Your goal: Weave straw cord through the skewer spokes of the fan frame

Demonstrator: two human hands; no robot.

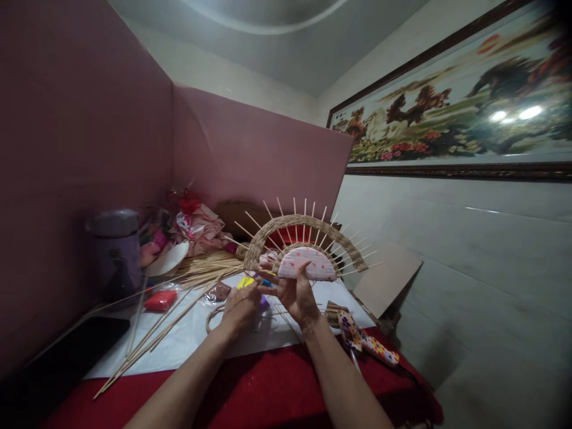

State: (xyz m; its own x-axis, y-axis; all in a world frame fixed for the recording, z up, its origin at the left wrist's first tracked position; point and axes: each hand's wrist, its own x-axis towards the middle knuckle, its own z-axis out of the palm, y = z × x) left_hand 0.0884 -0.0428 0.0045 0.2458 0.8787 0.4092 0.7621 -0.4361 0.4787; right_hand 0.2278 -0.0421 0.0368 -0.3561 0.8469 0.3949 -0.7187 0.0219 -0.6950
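Observation:
A half-round woven fan (308,264) stands upright in the middle, with a pink dotted centre, thin sticks radiating outward and a braided tan band (295,221) woven around them. My right hand (300,298) holds it from below, the thumb on the pink face. My left hand (242,307) is at the fan's lower left, its fingers closed near the end of the braided band; what they pinch is too small to make out. A loop of cord (210,319) hangs beside my left hand.
Long thin sticks (161,333) lie on white sheeting (179,354) at the left, near a red packet (161,300), a paper plate (172,260), a purple tumbler (117,256) and a dark phone (84,342). At the right are a floral-patterned item (370,345) and a board (388,277).

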